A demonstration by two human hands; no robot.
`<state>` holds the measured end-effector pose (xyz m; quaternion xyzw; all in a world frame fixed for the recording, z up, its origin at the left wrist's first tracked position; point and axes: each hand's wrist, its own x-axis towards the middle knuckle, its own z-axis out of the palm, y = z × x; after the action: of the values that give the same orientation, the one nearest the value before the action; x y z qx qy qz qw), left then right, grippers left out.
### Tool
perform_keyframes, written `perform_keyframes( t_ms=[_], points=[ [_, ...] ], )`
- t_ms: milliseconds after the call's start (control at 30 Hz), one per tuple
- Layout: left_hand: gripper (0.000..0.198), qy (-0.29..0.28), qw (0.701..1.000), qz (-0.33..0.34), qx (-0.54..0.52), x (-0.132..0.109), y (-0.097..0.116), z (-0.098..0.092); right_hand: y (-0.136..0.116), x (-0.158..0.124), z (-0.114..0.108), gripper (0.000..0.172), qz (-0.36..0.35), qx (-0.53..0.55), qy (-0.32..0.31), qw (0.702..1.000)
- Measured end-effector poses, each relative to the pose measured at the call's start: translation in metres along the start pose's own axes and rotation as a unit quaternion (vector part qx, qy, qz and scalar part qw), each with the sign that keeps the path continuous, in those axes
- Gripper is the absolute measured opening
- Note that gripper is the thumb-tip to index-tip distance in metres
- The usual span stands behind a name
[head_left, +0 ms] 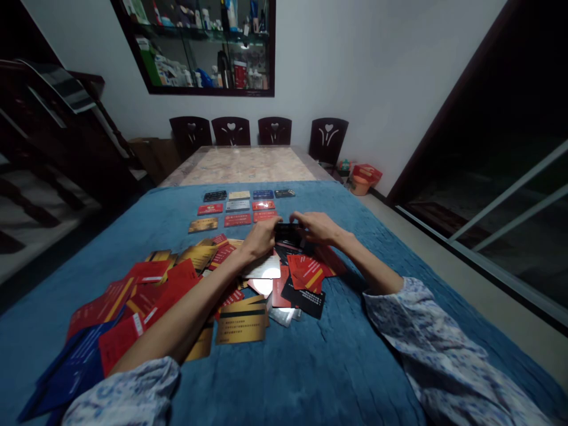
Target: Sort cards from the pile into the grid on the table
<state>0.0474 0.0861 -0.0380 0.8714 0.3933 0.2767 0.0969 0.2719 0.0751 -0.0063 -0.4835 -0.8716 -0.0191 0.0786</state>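
Four dark chairs (265, 127) stand past the far edge of the bench (261, 165); its blue blanket (339, 370) bears ten cards (238, 205) in rows. Left hand (261, 238) and right hand (318, 227) pinch a black card (289, 235) over a card heap (180, 281) spreading toward the near left corner, the left forearm (195, 305) across it.

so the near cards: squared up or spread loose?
Spread loose: the near cards overlap at odd angles across the blue cloth, their edges and corners fanning out unaligned.
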Motion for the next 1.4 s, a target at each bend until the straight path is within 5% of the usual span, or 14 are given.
perform_keyframes(
  t_ms=[467,933,1400],
  points=[
    [0.045,-0.023,0.998,-0.030,0.049,-0.002,0.002,0.005,0.010,0.004,0.013,0.041,-0.012,0.019,0.015,1.000],
    [0.042,-0.005,1.000,-0.024,0.018,0.000,-0.003,0.009,0.027,0.007,0.037,0.066,-0.061,0.050,0.062,0.995],
    [0.052,-0.040,0.998,-0.045,0.030,0.000,0.002,0.001,0.024,0.003,0.026,0.060,-0.072,0.021,0.037,0.997]
  ],
)
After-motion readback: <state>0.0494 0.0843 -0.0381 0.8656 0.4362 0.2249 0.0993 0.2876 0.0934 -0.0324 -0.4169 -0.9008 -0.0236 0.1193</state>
